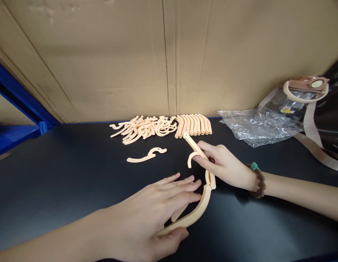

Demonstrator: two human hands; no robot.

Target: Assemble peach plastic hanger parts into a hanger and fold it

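Observation:
A beige plastic folding clothes hanger point(197, 214) lies across the middle of the black table, one arm towards me and the other pointing away. My right hand point(222, 164) grips the far arm near the hook, its thumb on top. My left hand point(160, 209) has the near arm between its thumb and its outstretched fingers; its palm hides that arm's end. Under the left fingers, a further beige strip shows only in part. Beyond the left hand lies a single loose beige hook piece point(143, 158).
At the back of the table are a heap of beige hook pieces point(141, 128) and a row of beige hanger arms point(194, 124). Crumpled clear plastic point(256, 125) and a strapped water bottle point(302, 95) are at the right. Cardboard point(117, 62) stands behind; a blue frame point(19, 91) is left.

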